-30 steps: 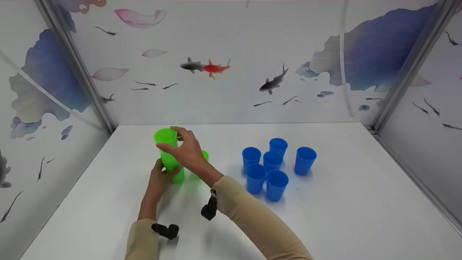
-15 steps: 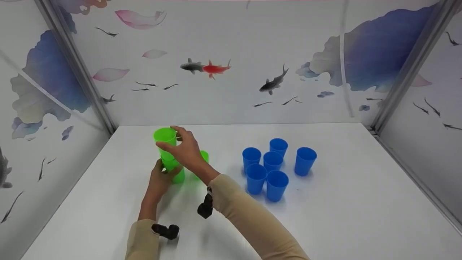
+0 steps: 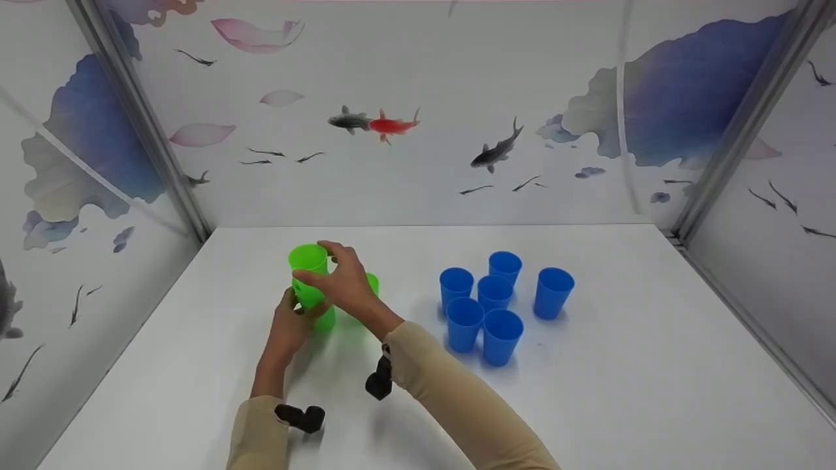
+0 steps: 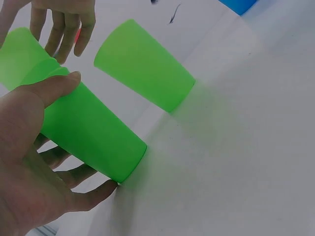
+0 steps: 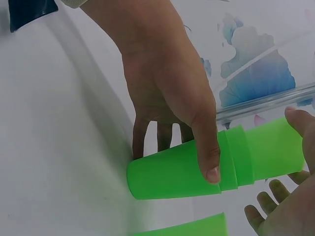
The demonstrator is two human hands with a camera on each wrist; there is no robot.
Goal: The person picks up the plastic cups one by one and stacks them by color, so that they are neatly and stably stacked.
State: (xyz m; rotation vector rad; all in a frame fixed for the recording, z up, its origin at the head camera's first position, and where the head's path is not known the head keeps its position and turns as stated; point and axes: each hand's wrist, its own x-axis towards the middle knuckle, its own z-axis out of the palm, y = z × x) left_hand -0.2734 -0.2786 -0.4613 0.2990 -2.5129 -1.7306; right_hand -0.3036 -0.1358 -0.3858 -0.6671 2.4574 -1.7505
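My left hand (image 3: 287, 329) grips a green cup (image 4: 101, 135) that stands upright, its thumb near the rim and its fingers around the wall. Stacked rims show at the top of this cup in the right wrist view. My right hand (image 3: 347, 282) holds an upper green cup (image 5: 275, 150) by its upper part, thumb on one side and fingers on the other. This upper cup's lower end sits inside the cup below. Another green cup (image 4: 142, 64) stands upright just to the right, mostly hidden behind my right hand in the head view.
Several blue cups (image 3: 501, 336) stand upright right of centre, most of them close together. One blue cup (image 3: 554, 294) is apart at their right. The white table (image 3: 620, 405) meets a painted back wall (image 3: 418, 183) and side walls.
My right hand and the upper green cup have come down and slightly right, so less of that cup stands above the lower one. The left hand stays in place.
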